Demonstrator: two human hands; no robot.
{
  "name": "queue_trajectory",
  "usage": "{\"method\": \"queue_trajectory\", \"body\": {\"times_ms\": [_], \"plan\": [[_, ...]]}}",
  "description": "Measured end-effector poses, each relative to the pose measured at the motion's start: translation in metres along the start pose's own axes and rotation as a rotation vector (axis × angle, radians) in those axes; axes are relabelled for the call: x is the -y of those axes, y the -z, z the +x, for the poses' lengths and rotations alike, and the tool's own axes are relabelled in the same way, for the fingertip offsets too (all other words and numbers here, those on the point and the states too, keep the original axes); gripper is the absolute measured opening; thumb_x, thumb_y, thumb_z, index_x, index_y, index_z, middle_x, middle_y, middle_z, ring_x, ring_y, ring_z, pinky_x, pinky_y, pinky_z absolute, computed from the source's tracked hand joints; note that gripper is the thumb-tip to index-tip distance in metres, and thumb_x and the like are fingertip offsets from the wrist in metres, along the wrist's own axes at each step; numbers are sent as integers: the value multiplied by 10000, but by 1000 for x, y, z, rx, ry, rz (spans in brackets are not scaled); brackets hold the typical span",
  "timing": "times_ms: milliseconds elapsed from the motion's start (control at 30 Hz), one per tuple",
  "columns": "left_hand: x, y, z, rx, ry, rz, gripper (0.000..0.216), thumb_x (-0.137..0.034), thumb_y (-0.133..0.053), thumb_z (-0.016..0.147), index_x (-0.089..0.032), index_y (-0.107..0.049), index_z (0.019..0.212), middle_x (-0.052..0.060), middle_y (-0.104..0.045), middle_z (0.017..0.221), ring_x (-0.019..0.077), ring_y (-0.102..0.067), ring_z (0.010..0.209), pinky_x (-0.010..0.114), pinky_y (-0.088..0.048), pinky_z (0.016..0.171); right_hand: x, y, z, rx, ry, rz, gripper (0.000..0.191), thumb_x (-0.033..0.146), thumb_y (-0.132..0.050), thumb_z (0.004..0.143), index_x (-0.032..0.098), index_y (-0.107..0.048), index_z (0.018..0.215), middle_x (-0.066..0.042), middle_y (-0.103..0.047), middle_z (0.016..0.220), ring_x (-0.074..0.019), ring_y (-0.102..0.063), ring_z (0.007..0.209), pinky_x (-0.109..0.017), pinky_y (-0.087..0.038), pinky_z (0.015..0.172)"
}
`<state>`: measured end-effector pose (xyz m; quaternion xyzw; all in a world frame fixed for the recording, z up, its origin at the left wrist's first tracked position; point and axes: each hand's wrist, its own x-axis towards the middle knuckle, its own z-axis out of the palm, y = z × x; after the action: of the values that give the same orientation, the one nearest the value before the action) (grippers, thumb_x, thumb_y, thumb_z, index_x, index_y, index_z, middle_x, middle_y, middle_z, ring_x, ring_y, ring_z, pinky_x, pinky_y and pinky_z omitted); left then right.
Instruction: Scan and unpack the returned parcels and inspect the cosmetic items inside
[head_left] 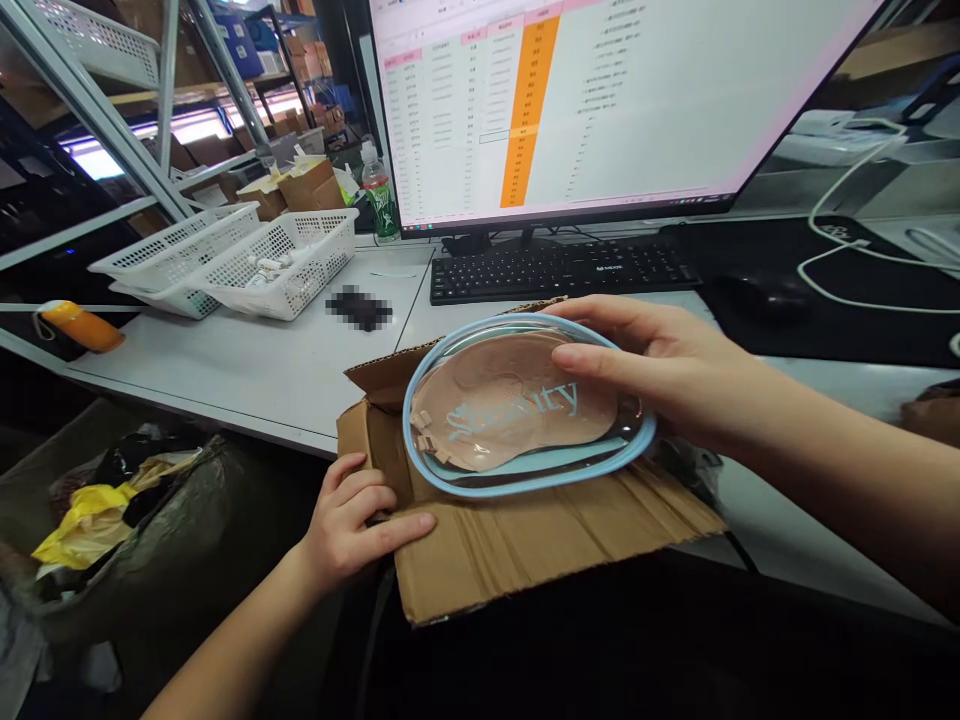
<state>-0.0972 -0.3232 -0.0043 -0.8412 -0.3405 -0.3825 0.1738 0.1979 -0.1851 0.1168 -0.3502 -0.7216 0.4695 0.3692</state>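
Note:
A clear oval pouch with light-blue piping and the word "beauty" on its front lies over the opening of a cardboard box. Inside the pouch shows a beige moulded item with small clasps at its left end. My right hand grips the pouch at its upper right, thumb on the front and fingers behind. The cardboard box has its flaps folded out, one towards me. My left hand holds the box's left corner, thumb on the near flap and fingers around the side.
Behind the box stand a black keyboard and a monitor showing a spreadsheet. White baskets and a green-labelled bottle are at the back left. A mouse rests at right. A lined bin with wrappers is at lower left.

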Motion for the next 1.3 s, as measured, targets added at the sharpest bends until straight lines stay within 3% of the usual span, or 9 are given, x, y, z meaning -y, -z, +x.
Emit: {"method": "queue_trajectory", "body": {"times_ms": [333, 600, 900, 1300], "plan": [[-1, 1, -2, 15, 1, -8, 285, -125, -513, 1001, -259, -748, 1091, 6, -605, 800, 155, -594, 912, 431, -384, 1076, -2, 2, 0, 5, 48, -66, 442, 556, -782, 774, 268, -760, 1109, -36, -744, 1118, -266, -681, 1038, -389, -551, 907], [-1, 1, -5, 22, 9, -11, 300, -137, -489, 1009, -262, -748, 1094, 8, -609, 802, 154, -598, 913, 431, -382, 1078, -4, 5, 2, 37, 2, -91, 411, 579, -761, 772, 291, -782, 1063, -32, -745, 953, -256, -688, 908, -369, -579, 750], [-3, -2, -9, -13, 48, 8, 244, -153, -572, 974, -287, -745, 1083, -2, -604, 804, 159, -609, 905, 455, -404, 1068, -3, 1, 14, 144, -56, 51, 349, 476, -773, 798, 291, -796, 1092, -34, -758, 1010, -247, -700, 961, -364, -601, 805], [-6, -4, -9, -11, 33, 7, 197, -168, -572, 983, -263, -742, 1011, 1, -604, 803, 162, -606, 917, 446, -382, 1053, 8, -4, 22, 146, 60, -118, 315, 405, -774, 820, 266, -799, 1101, -34, -762, 1105, -273, -667, 1090, -382, -565, 936]]}}
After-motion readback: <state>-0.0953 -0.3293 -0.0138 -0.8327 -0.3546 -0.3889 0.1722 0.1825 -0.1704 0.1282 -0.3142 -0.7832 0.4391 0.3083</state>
